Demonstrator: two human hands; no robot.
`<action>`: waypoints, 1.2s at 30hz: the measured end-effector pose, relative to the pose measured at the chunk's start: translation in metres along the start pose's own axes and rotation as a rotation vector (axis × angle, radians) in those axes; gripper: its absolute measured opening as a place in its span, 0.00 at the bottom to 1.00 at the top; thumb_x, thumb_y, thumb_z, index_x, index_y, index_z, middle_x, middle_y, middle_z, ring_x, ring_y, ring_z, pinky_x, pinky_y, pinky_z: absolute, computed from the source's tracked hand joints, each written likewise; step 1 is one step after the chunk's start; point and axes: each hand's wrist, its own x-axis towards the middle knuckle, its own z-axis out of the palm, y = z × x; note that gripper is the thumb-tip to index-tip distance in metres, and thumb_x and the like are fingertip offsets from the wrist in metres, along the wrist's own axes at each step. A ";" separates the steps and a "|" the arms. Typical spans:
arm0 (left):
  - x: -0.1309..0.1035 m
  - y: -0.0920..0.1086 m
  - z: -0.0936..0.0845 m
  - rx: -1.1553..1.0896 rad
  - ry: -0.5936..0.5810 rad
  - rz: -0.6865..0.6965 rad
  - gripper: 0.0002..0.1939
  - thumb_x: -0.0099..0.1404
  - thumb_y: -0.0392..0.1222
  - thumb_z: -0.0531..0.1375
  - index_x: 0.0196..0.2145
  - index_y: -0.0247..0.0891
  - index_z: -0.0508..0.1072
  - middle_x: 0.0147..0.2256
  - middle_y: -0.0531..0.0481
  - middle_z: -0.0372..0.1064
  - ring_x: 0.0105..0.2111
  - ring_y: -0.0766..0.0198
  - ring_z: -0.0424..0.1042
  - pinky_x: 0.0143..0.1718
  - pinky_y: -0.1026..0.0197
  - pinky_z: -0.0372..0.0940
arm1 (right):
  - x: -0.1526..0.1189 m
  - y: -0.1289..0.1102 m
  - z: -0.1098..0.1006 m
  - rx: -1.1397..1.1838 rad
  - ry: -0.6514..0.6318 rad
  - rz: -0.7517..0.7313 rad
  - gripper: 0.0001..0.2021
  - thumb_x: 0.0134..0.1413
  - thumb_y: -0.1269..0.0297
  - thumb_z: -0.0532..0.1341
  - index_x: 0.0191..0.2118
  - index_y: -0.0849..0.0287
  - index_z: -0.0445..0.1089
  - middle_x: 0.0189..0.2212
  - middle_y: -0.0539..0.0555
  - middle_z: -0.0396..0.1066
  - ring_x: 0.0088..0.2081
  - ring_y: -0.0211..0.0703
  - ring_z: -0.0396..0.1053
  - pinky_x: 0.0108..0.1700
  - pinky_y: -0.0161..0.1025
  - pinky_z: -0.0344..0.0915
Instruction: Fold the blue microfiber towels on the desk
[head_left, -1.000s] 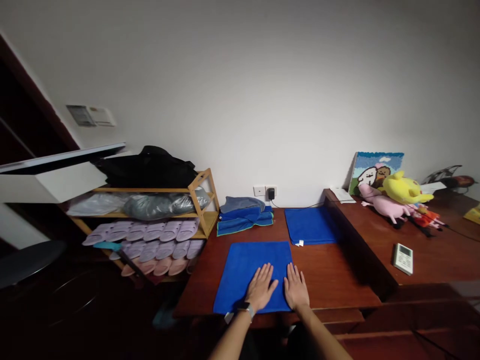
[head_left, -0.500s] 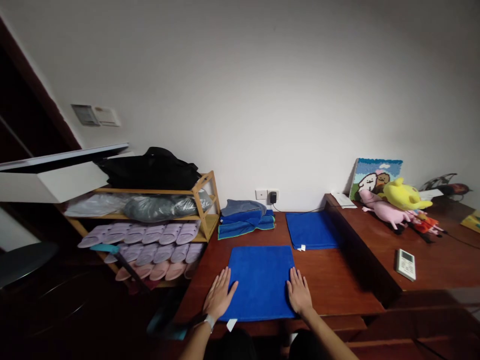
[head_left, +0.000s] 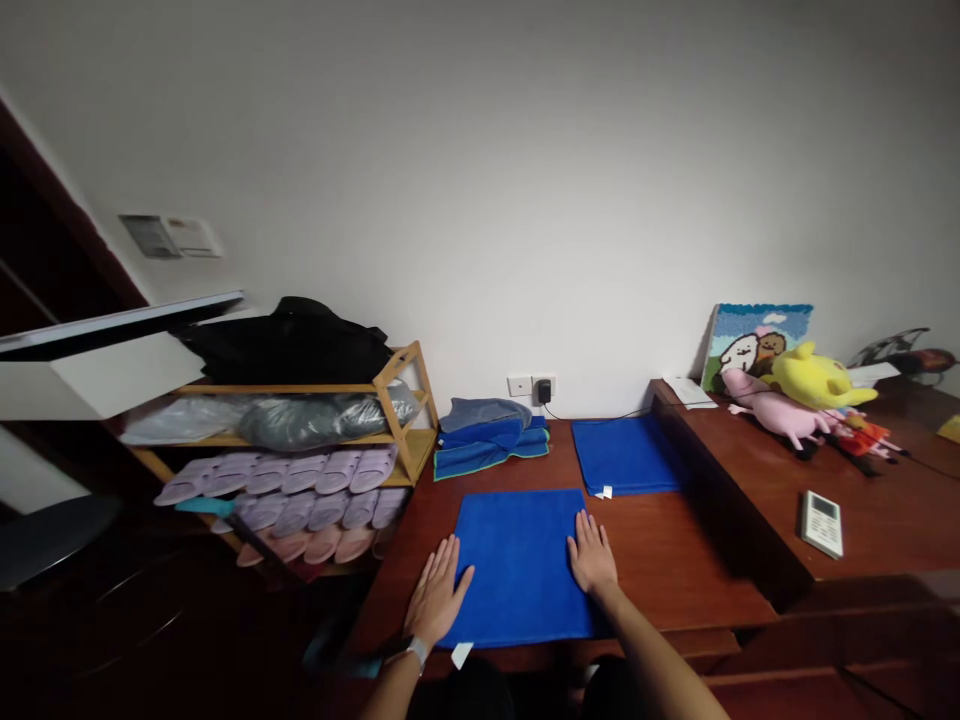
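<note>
A blue cloth point(head_left: 521, 570) lies flat on the brown wooden table point(head_left: 660, 570), with a white tag at its near left corner. My left hand point(head_left: 437, 592) rests open along the cloth's left edge, fingers stretched forward; a watch is on that wrist. On the right edge of the cloth lies my right hand point(head_left: 594, 555), also open and palm down. Another blue cloth point(head_left: 626, 457), flat and with a white tag, is at the back right of the table. Folded blue and grey cloths point(head_left: 491, 438) are piled at the back left.
A shoe rack point(head_left: 405, 440) with slippers, plastic bags and a black bag stands on the left. On the higher right surface are a remote point(head_left: 822, 523), plush toys point(head_left: 814, 380) and a dog picture point(head_left: 757, 340). A plug point(head_left: 544, 391) sits in the wall.
My right hand has slid forward a little along the cloth's right edge. My left hand has stayed nearly in place. The camera view has tilted slightly.
</note>
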 end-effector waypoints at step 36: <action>0.028 -0.006 0.009 -0.004 -0.039 -0.054 0.34 0.76 0.54 0.41 0.73 0.38 0.46 0.72 0.42 0.51 0.71 0.54 0.52 0.70 0.44 0.49 | -0.001 -0.002 0.004 -0.058 -0.017 0.008 0.33 0.70 0.54 0.34 0.75 0.65 0.38 0.75 0.52 0.35 0.75 0.45 0.32 0.74 0.48 0.31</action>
